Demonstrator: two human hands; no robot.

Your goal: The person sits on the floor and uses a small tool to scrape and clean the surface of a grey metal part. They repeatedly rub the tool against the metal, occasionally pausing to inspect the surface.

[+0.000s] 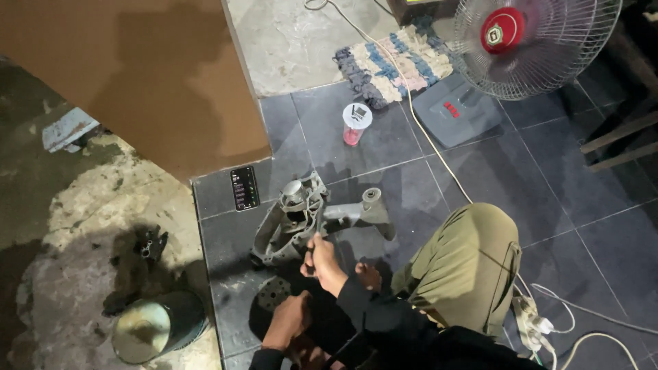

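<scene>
A grey metal engine casing (288, 223) with a tubular arm (360, 209) lies on the dark floor tiles in front of me. My right hand (321, 257) is closed around a thin metal tool (320, 225) whose tip is set against the middle of the casing. My left hand (288, 318) rests lower down on a dark round perforated disc (272, 293), fingers curled on its edge. My bare foot (369, 275) and bent knee (466, 260) are just to the right.
A phone (245, 187) lies lit beside the casing. A plastic cup (356, 123), a woven rug (394, 62), a standing fan (534, 38), a white cable (439, 161) and a power strip (530, 322) lie behind and right. A round metal can (154, 329) and small parts (151, 243) sit on concrete at left.
</scene>
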